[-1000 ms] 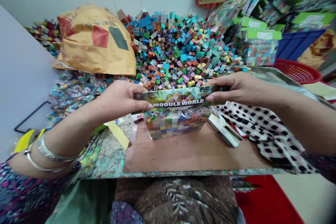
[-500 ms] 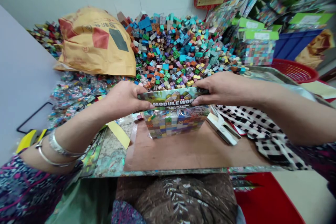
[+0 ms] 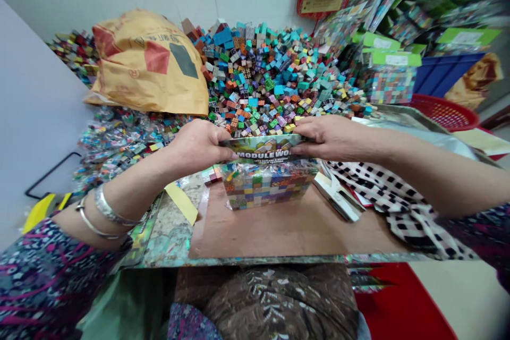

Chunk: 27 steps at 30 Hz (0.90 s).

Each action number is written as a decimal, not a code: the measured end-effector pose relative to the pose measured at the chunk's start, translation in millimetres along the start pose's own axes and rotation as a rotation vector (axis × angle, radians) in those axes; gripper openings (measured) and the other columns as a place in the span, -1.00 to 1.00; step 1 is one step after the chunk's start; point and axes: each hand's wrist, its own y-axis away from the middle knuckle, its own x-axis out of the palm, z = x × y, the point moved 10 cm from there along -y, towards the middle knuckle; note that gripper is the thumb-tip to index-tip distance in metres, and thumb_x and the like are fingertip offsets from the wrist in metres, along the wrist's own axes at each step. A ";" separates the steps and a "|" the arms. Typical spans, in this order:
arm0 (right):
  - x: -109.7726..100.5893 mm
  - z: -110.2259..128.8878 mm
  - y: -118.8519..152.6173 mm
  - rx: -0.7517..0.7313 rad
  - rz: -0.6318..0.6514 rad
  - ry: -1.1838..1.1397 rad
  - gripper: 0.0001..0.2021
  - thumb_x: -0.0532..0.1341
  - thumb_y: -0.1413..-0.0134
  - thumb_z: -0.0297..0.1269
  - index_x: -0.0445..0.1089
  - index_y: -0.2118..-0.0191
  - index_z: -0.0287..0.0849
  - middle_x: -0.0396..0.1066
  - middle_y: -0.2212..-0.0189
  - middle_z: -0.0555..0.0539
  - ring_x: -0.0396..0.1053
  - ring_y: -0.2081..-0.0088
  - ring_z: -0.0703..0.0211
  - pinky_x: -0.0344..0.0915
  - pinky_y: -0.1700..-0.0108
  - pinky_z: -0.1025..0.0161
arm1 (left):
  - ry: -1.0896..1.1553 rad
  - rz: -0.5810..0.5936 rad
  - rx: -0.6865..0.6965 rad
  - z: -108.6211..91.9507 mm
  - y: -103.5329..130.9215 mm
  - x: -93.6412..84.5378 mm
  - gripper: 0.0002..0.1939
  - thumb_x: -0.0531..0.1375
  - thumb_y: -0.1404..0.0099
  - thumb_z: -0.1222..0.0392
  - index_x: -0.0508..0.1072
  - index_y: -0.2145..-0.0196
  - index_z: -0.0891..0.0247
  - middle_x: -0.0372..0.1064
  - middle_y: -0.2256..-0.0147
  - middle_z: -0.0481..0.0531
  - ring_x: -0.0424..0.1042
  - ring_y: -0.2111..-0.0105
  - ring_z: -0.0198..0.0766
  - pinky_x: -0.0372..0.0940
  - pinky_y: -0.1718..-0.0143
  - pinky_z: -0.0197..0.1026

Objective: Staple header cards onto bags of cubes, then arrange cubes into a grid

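A clear bag of building blocks (image 3: 266, 186) stands upright on the brown board (image 3: 287, 234). Across its top runs a printed header card (image 3: 265, 150) lettered "MODULE WOR…". My left hand (image 3: 201, 143) pinches the card's left end between thumb and fingers. At the right end, my right hand (image 3: 322, 137) grips the same card, thumb on the near face. The fingers behind the card are hidden. Just right of the bag lies a white stapler (image 3: 337, 196), touched by neither hand.
Behind the bag rises a heap of loose blocks (image 3: 271, 74), with a yellow sack (image 3: 149, 64) at its left. A checkered cloth (image 3: 398, 207) lies right of the stapler. A red basket (image 3: 446, 111) and finished bags (image 3: 392, 77) stand farther right. A yellow strip (image 3: 182, 203) lies left.
My left hand has shifted slightly right and my fingers curl closer over the card's ends. The bag has stayed in almost the same place. The view has tilted a little.
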 end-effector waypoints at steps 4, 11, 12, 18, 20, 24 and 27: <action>-1.7 16.1 -13.3 -0.065 0.051 0.083 -0.74 0.16 -0.17 -0.06 0.40 0.35 -0.16 0.35 0.34 -0.12 0.28 0.28 0.10 0.14 0.27 0.20 | -0.030 -0.011 0.035 -2.4 -1.0 -1.3 -0.82 0.26 -0.04 0.05 0.56 0.54 0.19 0.18 0.69 -0.15 0.12 0.59 -0.36 -0.06 0.52 -0.25; 5.0 57.2 -48.5 -0.113 0.072 0.000 -0.85 0.22 -0.05 -0.23 0.40 0.32 -0.20 0.37 0.42 -0.06 0.21 0.42 0.23 0.04 0.39 0.26 | -0.031 0.009 0.044 -0.1 -2.0 1.1 -0.82 0.26 -0.04 0.06 0.59 0.50 0.21 0.21 0.67 -0.14 0.13 0.60 -0.37 -0.05 0.53 -0.26; 6.1 57.5 -50.9 -0.091 0.070 -0.023 -0.88 0.22 -0.04 -0.25 0.41 0.33 -0.19 0.35 0.46 -0.02 0.19 0.45 0.26 0.01 0.41 0.26 | -0.028 0.011 0.044 0.6 -1.9 1.4 -0.82 0.26 -0.05 0.06 0.59 0.50 0.21 0.21 0.67 -0.14 0.12 0.60 -0.37 -0.05 0.53 -0.26; 5.0 50.8 -50.0 -0.010 -0.021 -0.019 -0.89 0.19 0.02 -0.29 0.44 0.43 -0.17 0.26 0.59 0.04 0.09 0.55 0.32 -0.07 0.45 0.28 | -0.067 0.006 0.126 -8.8 -1.1 -0.4 -0.86 0.26 -0.03 0.12 0.58 0.50 0.22 0.27 0.65 -0.12 0.18 0.57 -0.37 -0.02 0.50 -0.27; 3.9 51.0 -49.3 -0.008 -0.025 0.012 -0.89 0.19 0.02 -0.28 0.44 0.42 -0.16 0.27 0.58 0.04 0.07 0.55 0.31 -0.09 0.46 0.28 | -0.089 -0.009 0.138 -10.8 -1.2 -1.8 -0.86 0.25 -0.03 0.12 0.55 0.55 0.21 0.24 0.67 -0.13 0.17 0.58 -0.37 -0.04 0.51 -0.27; 0.5 67.0 -52.6 -0.106 0.002 0.049 -0.81 0.20 -0.04 -0.19 0.44 0.25 -0.14 0.36 0.46 -0.01 0.09 0.50 0.28 -0.09 0.45 0.28 | -0.110 -0.026 0.131 -10.6 -2.1 -1.4 -0.85 0.23 -0.04 0.12 0.53 0.57 0.21 0.21 0.68 -0.13 0.15 0.59 -0.37 -0.05 0.52 -0.26; -0.9 75.8 -58.3 -0.126 0.015 0.073 -0.80 0.16 -0.13 -0.18 0.43 0.22 -0.16 0.37 0.44 -0.04 0.06 0.51 0.28 -0.08 0.45 0.26 | -0.117 -0.053 0.140 -10.2 -1.3 -1.3 -0.83 0.23 -0.05 0.10 0.51 0.58 0.21 0.21 0.68 -0.13 0.13 0.59 -0.38 -0.05 0.51 -0.26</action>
